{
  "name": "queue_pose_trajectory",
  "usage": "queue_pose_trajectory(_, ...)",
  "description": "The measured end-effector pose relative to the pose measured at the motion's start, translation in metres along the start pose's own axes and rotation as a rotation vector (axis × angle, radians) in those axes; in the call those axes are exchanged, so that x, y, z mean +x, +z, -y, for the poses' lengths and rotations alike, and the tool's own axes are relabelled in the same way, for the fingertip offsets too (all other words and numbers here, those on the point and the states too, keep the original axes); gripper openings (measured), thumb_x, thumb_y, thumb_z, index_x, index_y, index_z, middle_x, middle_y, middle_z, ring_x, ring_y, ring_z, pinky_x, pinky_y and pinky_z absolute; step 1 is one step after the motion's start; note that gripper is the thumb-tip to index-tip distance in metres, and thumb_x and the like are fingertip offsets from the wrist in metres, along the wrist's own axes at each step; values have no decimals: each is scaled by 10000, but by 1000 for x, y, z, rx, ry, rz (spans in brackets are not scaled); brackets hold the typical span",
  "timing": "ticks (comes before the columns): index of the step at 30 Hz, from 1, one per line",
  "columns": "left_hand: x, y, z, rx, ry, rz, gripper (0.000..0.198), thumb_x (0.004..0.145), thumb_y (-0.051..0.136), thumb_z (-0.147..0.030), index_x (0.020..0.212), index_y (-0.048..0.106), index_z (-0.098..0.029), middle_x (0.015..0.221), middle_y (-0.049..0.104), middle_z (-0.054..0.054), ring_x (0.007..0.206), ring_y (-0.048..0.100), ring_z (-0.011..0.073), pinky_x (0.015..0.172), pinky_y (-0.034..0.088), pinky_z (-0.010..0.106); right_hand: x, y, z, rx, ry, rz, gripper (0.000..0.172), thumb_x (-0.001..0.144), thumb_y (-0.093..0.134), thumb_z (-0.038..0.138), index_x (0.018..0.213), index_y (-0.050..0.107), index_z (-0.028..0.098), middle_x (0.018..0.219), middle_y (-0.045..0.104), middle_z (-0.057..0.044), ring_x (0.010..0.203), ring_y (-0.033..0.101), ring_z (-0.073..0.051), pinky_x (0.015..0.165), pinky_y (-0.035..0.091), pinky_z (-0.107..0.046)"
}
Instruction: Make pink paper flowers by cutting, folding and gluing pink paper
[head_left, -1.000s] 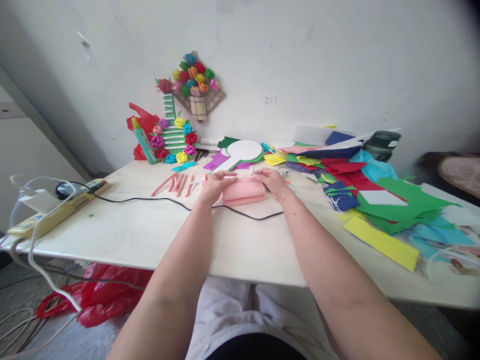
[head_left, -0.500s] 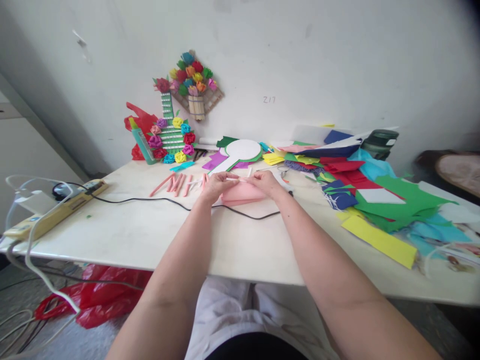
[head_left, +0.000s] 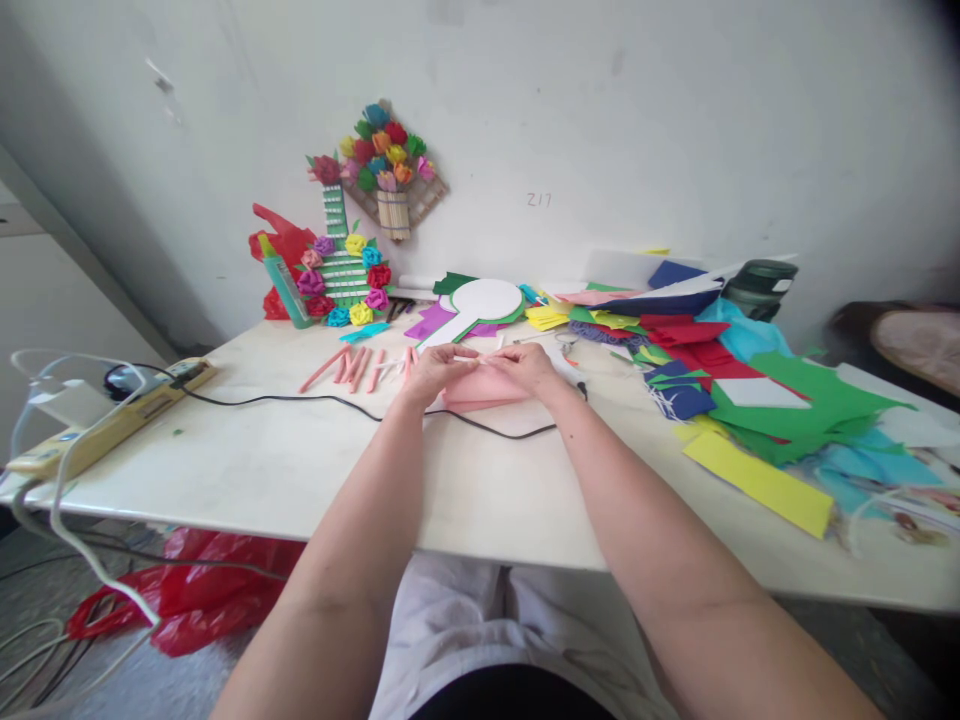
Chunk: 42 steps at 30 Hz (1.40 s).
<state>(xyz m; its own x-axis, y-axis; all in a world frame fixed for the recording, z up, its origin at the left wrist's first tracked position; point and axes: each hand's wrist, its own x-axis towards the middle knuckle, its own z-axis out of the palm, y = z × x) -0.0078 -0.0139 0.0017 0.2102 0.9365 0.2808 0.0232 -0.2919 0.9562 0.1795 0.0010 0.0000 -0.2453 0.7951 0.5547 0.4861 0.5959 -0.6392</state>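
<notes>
My left hand (head_left: 437, 370) and my right hand (head_left: 527, 366) meet over a sheet of pink paper (head_left: 486, 390) at the middle of the table. Both are closed, the fingertips pinching the paper's far edge close together. Something thin and pale shows at the fingertips, too small to make out. Just left of my left hand lie several pink paper rolls (head_left: 352, 368). Beyond the hands is a round white card shape with a handle (head_left: 487, 300), edged in green, over purple paper (head_left: 429, 318).
A black cable (head_left: 300, 399) runs from the power strip (head_left: 112, 425) past the pink paper. Green glue bottle (head_left: 289, 290) and a flower-decorated guitar shape (head_left: 345, 265) stand at the back left. Coloured sheets (head_left: 795, 400) and a dark green-lidded container (head_left: 757, 285) are on the right.
My right hand has shifted slightly left, its fingertips now closer to those of my left hand. The left hand stays nearly where it was.
</notes>
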Motion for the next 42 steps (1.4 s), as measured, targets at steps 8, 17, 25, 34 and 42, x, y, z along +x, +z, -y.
queue_pose_trajectory(8, 3, -2, 5, -26, 1, -66, 378, 533, 768, -359, 840, 704, -148, 689, 665, 34, 646, 590, 137, 617, 427, 248, 0, -4, 4, 134, 45, -7, 168, 682, 632, 305, 729, 726, 174, 742, 706, -33, 726, 627, -184, 670, 455, -271)
queue_pose_trajectory(17, 3, -4, 4, -153, -17, -120, 402, 482, 795, -355, 815, 704, -148, 688, 661, 36, 639, 591, 141, 652, 448, 276, -3, -13, 6, 390, 232, -47, 265, 606, 681, 333, 777, 713, 133, 693, 668, -30, 632, 566, -135, 622, 434, -262)
queue_pose_trajectory(25, 1, -5, 3, -175, -4, -118, 367, 501, 785, -351, 797, 703, -150, 657, 640, 19, 612, 569, 121, 629, 433, 256, -5, -16, 6, 478, 279, -67, 279, 576, 707, 314, 797, 709, 144, 724, 669, -26, 642, 550, -115, 652, 436, -261)
queue_pose_trajectory(34, 1, -5, 3, -229, -19, -113, 342, 500, 783, -321, 783, 698, -148, 648, 630, 13, 580, 549, 105, 594, 416, 239, -3, -18, -1, 555, 318, -97, 275, 541, 728, 362, 709, 662, 154, 560, 575, 24, 477, 464, -82, 490, 398, -230)
queue_pose_trajectory(42, 2, -6, 3, -219, -35, -111, 353, 486, 791, -327, 781, 697, -156, 653, 635, 12, 592, 560, 113, 613, 421, 249, -6, -23, 7, 673, 451, -42, 480, 648, 590, 612, 801, 620, 159, 560, 543, -4, 475, 495, -105, 456, 392, -228)
